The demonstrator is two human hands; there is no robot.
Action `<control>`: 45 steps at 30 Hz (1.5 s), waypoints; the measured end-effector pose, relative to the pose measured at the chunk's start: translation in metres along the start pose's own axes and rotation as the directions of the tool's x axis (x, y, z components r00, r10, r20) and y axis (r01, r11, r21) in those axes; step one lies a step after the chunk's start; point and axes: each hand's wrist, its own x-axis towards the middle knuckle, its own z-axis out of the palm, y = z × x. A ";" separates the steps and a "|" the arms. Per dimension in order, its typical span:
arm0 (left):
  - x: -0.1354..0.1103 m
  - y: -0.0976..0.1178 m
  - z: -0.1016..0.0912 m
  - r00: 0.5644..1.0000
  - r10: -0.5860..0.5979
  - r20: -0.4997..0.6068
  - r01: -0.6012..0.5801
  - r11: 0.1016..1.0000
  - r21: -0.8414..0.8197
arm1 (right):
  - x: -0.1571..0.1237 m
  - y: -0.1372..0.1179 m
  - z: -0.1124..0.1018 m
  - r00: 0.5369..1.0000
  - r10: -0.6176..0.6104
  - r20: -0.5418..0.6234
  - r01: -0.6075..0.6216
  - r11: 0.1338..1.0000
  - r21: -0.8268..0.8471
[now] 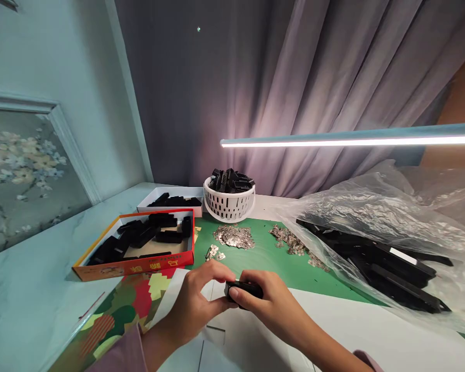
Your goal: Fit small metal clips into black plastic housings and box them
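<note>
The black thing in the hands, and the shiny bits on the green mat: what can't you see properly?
Head view:
- The black plastic piece: much of it is hidden by the left hand and right hand.
- The silver metal pieces: too small to make out each one's shape.
- The long black parts: blurred and partly hidden by the clear plastic bag.

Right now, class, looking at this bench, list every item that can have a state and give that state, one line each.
Left hand: fingers pinching the black plastic part.
Right hand: gripping the same part.
Black plastic part: held between both hands.
Red cardboard box: open, holding black pieces.
White box: open, holding black pieces.
White plastic basket: piled with black pieces.
Stamped metal pieces: loose in heaps on the green mat.
Clear plastic bag: crumpled.
Strip light: lit.
</note>
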 end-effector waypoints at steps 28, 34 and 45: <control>-0.002 0.003 -0.002 0.993 0.081 0.091 -0.100 0.969 0.228 | -0.001 0.008 0.007 1.000 0.027 0.013 -0.029 0.989 0.142; -0.004 -0.011 -0.001 0.977 0.162 0.136 -0.195 0.940 0.280 | -0.002 0.015 0.010 0.999 0.037 0.018 -0.040 0.985 0.166; -0.006 -0.010 0.002 0.961 0.218 0.172 -0.269 0.884 0.382 | -0.001 0.014 0.005 0.999 0.035 0.007 -0.035 0.988 0.148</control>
